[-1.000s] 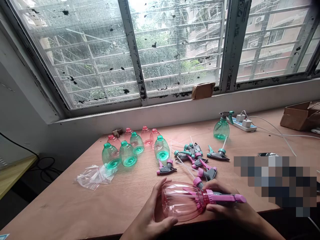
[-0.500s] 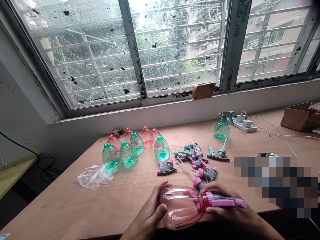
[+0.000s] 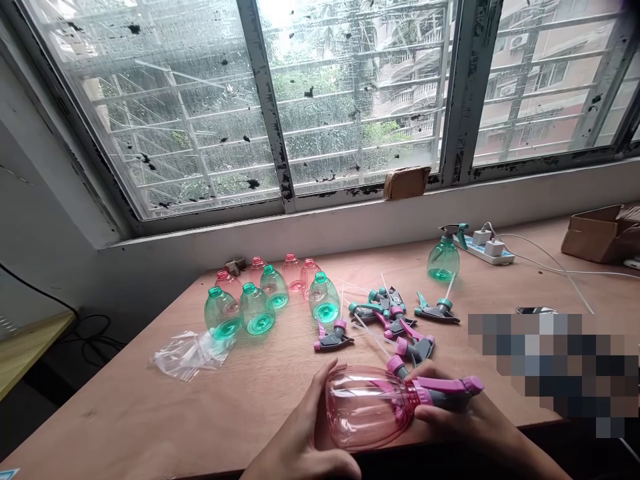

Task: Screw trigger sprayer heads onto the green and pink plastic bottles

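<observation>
I hold a clear pink spray bottle (image 3: 367,407) on its side over the near edge of the wooden table (image 3: 150,413). My left hand (image 3: 305,437) wraps round the bottle's base. My right hand (image 3: 450,417) grips its neck and the pink and grey trigger head (image 3: 445,390), which points right. Both hands are closed on it. Just behind lie several loose trigger heads (image 3: 395,320) in pink and teal with thin dip tubes.
Several empty green bottles (image 3: 250,308) and pink bottles (image 3: 295,270) stand at the back left. A finished green spray bottle (image 3: 443,255) stands beside a power strip (image 3: 483,247). Crumpled plastic bags (image 3: 187,353) lie left; a cardboard box (image 3: 597,233) sits far right.
The pink bottle has turned in my hands: the trigger head has rotated and lifted a little, and my left hand has shifted lower round the base.
</observation>
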`<move>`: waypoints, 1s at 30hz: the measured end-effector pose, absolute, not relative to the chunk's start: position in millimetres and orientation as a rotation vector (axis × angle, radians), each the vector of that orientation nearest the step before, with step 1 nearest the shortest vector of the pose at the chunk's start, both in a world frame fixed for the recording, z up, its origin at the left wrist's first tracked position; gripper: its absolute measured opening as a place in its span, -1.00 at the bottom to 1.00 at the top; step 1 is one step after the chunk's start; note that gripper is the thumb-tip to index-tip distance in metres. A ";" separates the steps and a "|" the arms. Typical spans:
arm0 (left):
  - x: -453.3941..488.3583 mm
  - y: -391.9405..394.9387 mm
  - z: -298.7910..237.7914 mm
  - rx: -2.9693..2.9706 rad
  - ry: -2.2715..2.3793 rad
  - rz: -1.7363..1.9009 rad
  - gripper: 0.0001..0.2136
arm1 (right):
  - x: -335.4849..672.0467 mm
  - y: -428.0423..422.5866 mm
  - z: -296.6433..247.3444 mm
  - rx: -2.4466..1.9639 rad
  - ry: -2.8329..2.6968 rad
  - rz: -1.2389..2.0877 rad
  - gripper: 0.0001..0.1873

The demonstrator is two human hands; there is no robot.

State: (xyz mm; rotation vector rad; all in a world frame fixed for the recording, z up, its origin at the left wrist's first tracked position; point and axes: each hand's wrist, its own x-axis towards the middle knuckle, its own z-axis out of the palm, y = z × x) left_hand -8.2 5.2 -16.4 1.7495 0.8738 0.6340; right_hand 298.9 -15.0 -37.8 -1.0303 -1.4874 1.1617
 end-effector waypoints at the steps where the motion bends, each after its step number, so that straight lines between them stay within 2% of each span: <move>1: -9.0 4.9 -14.6 1.726 0.861 0.637 -0.02 | 299.7 -14.7 -38.7 -1.030 -1.501 1.162 -0.72; 4: -10.8 4.2 -7.6 1.671 0.867 0.640 -0.23 | 301.5 -13.8 -41.3 -0.993 -1.558 1.177 -0.72; 10: -8.2 2.3 -5.8 1.580 0.812 0.642 -0.28 | 297.0 -15.8 -37.9 -0.967 -1.437 1.358 -0.66; 15: -4.4 4.2 -20.5 1.527 0.547 0.739 -0.14 | 294.3 -15.9 -35.4 -0.972 -1.359 1.505 -0.55; 19: -8.1 6.6 -22.9 1.679 0.659 0.801 0.09 | 295.3 -15.4 -36.3 -0.977 -1.378 1.479 -0.59; 20: -9.5 6.4 -20.7 1.687 0.699 0.777 0.06 | 295.5 -15.5 -36.8 -0.988 -1.382 1.457 -0.59; 23: -12.6 4.5 -12.0 1.672 0.844 0.683 -0.24 | 295.7 -15.8 -38.3 -1.005 -1.379 1.439 -0.58; 25: -12.4 3.0 -8.3 1.629 0.869 0.648 -0.35 | 295.6 -16.1 -38.5 -0.990 -1.377 1.465 -0.57; 30: -3.3 0.4 -8.7 1.468 0.537 0.716 -0.26 | 295.5 -16.7 -35.6 -1.050 -1.402 1.475 -0.54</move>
